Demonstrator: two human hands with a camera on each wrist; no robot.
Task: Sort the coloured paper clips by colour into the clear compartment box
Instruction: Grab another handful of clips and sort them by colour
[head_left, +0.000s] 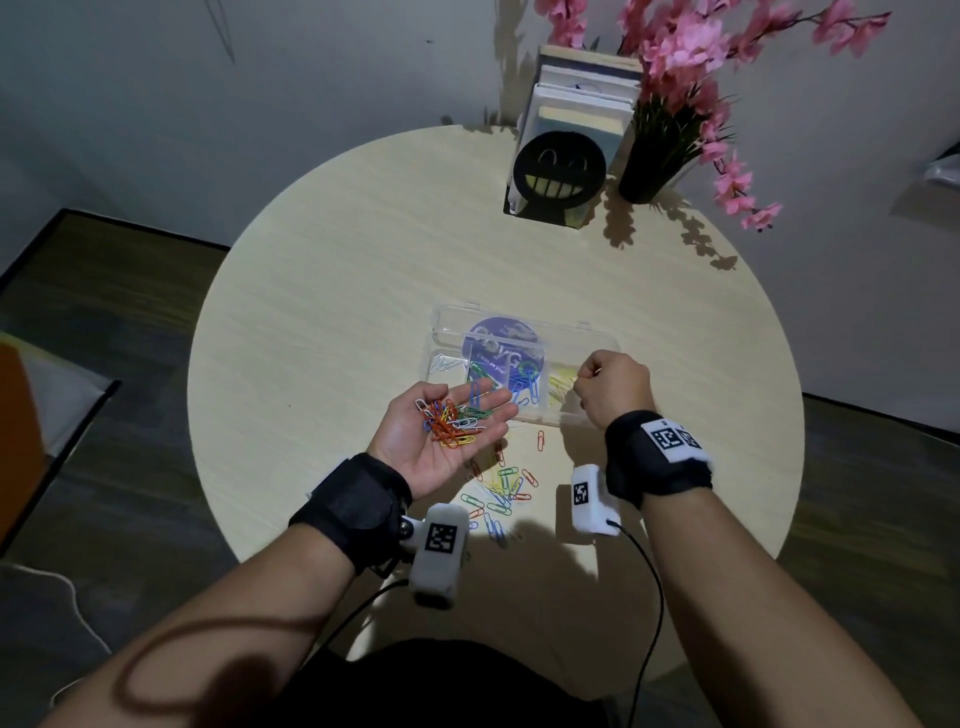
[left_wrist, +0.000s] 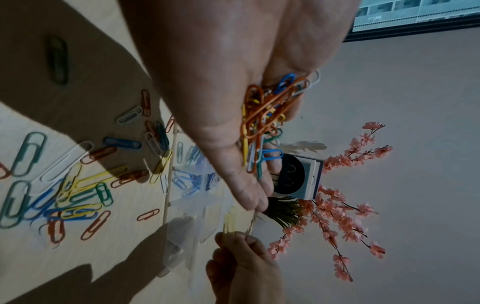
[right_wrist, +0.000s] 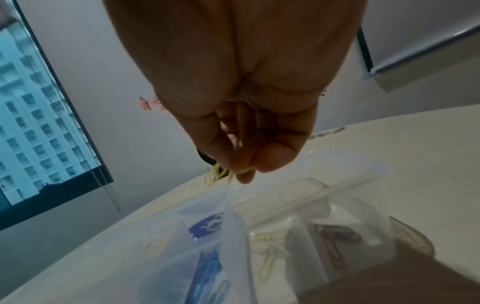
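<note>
Above the box (head_left: 524, 332), left palm (head_left: 441, 441) upturned cupping clips (head_left: 452, 421); right (head_left: 615, 387) fisted.

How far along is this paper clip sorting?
Partly done: the clear box already holds white, blue and yellow clips in separate compartments. The right hand pinches yellow clips above it. The left hand cups a mixed pile, and more loose clips await.

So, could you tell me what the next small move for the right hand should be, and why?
Probably let go: the right hand hovers over the clear compartment box, right above the compartment of yellow clips, and seems to pinch yellow paper clips at its fingertips. Releasing them there fits. Then it could go to the mixed clips on the open left hand.
</note>
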